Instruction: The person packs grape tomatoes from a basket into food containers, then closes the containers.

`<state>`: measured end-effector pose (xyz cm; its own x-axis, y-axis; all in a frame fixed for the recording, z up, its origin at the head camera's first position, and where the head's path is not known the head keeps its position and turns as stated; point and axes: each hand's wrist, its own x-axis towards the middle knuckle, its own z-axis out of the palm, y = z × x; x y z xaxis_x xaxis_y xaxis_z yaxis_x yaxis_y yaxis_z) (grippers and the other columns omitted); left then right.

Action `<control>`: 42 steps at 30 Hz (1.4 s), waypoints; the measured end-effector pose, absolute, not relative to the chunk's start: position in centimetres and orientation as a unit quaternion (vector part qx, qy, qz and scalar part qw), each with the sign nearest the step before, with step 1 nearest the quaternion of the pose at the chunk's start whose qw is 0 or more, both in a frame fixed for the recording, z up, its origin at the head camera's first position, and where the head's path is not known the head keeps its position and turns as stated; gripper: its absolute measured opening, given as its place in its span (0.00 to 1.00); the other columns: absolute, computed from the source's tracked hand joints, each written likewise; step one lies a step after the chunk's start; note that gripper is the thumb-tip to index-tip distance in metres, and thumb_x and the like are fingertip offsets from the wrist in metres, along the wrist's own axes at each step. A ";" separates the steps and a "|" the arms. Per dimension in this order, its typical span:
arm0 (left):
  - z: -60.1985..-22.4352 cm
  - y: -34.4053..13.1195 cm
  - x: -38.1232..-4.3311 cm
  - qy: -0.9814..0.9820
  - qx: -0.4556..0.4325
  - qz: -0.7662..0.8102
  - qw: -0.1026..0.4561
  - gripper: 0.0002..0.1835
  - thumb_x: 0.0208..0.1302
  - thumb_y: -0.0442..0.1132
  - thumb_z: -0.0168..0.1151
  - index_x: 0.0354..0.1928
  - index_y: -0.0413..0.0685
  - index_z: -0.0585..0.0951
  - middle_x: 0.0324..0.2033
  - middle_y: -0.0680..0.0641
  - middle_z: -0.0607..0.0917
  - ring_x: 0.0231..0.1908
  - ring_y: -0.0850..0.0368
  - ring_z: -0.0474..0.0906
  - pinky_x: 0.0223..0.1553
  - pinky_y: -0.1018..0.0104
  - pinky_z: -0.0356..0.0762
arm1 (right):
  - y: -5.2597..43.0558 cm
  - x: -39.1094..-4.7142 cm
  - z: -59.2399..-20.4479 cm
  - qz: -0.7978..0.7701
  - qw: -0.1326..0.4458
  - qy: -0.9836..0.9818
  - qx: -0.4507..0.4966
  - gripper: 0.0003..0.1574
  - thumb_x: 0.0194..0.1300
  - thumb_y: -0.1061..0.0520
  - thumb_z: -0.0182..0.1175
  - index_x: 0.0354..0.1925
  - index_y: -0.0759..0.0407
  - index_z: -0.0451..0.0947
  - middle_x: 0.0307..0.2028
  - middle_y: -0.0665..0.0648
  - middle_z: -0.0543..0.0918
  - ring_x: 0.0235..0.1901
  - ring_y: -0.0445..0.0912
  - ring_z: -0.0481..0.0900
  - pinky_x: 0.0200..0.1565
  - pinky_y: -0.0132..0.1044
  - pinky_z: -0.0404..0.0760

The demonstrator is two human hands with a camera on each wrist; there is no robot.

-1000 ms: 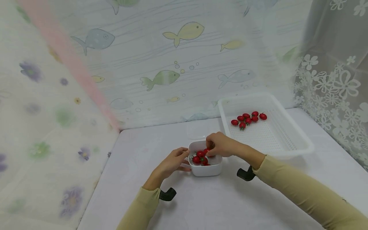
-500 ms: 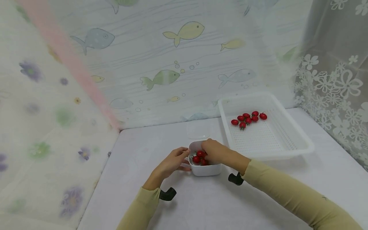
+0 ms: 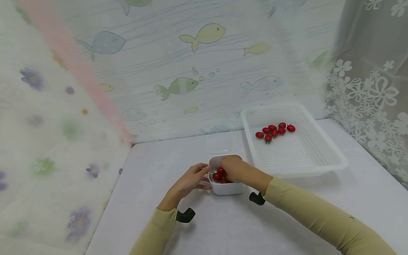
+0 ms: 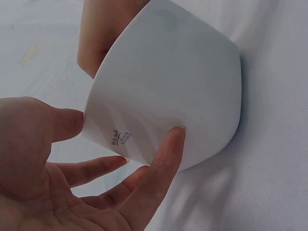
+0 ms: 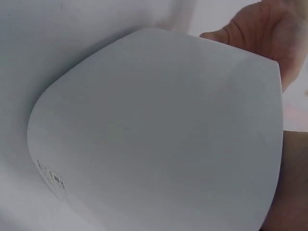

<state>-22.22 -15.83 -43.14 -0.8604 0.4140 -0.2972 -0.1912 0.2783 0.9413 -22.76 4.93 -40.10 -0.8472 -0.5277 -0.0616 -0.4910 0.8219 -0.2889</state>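
Observation:
A small white container (image 3: 227,190) with rounded corners stands on the table, several red cherry tomatoes (image 3: 217,176) inside it. My left hand (image 3: 190,180) steadies its left side. In the left wrist view, the outstretched fingers (image 4: 161,161) and the thumb touch the container's wall near some small printed lettering. From the right, my right hand (image 3: 238,170) reaches down over the rim into the container. Its fingertips are hidden among the tomatoes, so I cannot tell what they hold. The container's outer wall (image 5: 159,125) fills most of the right wrist view.
A large white perforated basket (image 3: 329,150) stands at the back right, with a cluster of cherry tomatoes (image 3: 275,133) in its far part. Behind the container lies a clear lid (image 3: 220,146) on the white tablecloth (image 3: 153,166). Curtains with fish and flower prints hang around the table.
My right hand has gone from the container's right rim down and leftward into it, now covering some of the tomatoes. The left hand and the basket have stayed put.

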 end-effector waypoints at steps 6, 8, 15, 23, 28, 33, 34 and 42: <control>-43.1 -15.9 -22.2 0.759 0.073 0.596 0.254 0.27 0.81 0.49 0.50 0.69 0.36 0.69 0.64 0.34 0.74 0.52 0.42 0.81 0.44 0.55 0.89 | 5.4 -22.2 -39.1 -0.136 0.072 0.948 -0.278 0.21 0.61 0.65 0.71 0.53 0.62 0.84 0.41 0.58 0.86 0.39 0.52 0.81 0.47 0.49 0.86; -43.1 -15.9 -22.3 0.759 0.071 0.596 0.254 0.27 0.81 0.49 0.51 0.69 0.37 0.69 0.64 0.35 0.74 0.52 0.42 0.81 0.44 0.55 0.89 | 5.8 -22.1 -38.6 -0.133 0.075 0.947 -0.283 0.20 0.61 0.65 0.71 0.52 0.61 0.83 0.40 0.57 0.86 0.37 0.51 0.80 0.40 0.48 0.86; -43.1 -15.9 -22.2 0.758 0.071 0.594 0.258 0.27 0.81 0.50 0.51 0.70 0.36 0.69 0.63 0.35 0.75 0.50 0.45 0.82 0.44 0.56 0.89 | 7.7 -21.5 -36.4 -0.128 0.082 0.939 -0.308 0.11 0.64 0.56 0.72 0.44 0.57 0.83 0.37 0.52 0.81 0.34 0.45 0.76 0.32 0.38 0.82; -43.0 -15.9 -22.3 0.763 0.071 0.589 0.258 0.27 0.81 0.50 0.50 0.70 0.38 0.69 0.62 0.36 0.77 0.50 0.47 0.82 0.45 0.56 0.89 | 10.9 -21.0 -33.9 -0.208 0.107 0.916 -0.325 0.16 0.66 0.54 0.71 0.51 0.55 0.83 0.51 0.54 0.81 0.49 0.49 0.80 0.47 0.43 0.87; -42.9 -16.0 -22.2 0.761 0.072 0.591 0.259 0.27 0.81 0.49 0.50 0.70 0.38 0.69 0.62 0.36 0.77 0.49 0.47 0.82 0.44 0.56 0.89 | 13.3 -21.1 -33.1 -0.234 0.103 0.911 -0.324 0.16 0.66 0.54 0.71 0.51 0.54 0.82 0.51 0.54 0.82 0.54 0.54 0.79 0.53 0.48 0.85; -42.9 -16.0 -22.2 0.761 0.072 0.590 0.258 0.26 0.81 0.49 0.50 0.70 0.38 0.69 0.62 0.36 0.77 0.50 0.47 0.82 0.45 0.56 0.89 | 15.7 -21.5 -32.3 -0.235 0.088 0.917 -0.310 0.16 0.65 0.55 0.71 0.51 0.55 0.82 0.49 0.52 0.82 0.52 0.54 0.80 0.52 0.50 0.85; -42.9 -16.0 -22.2 0.761 0.072 0.591 0.258 0.27 0.81 0.49 0.50 0.70 0.38 0.69 0.62 0.35 0.77 0.50 0.47 0.82 0.45 0.56 0.89 | 16.3 -21.6 -32.2 -0.237 0.085 0.917 -0.308 0.17 0.65 0.56 0.71 0.51 0.56 0.82 0.49 0.52 0.82 0.52 0.55 0.81 0.52 0.50 0.85; -43.2 -16.1 -22.4 0.761 0.075 0.590 0.260 0.27 0.81 0.51 0.51 0.70 0.38 0.69 0.61 0.35 0.77 0.48 0.48 0.82 0.45 0.56 0.89 | 20.4 -23.7 -31.7 -0.228 0.052 0.929 -0.286 0.17 0.63 0.58 0.72 0.50 0.60 0.82 0.46 0.53 0.84 0.48 0.52 0.81 0.52 0.51 0.84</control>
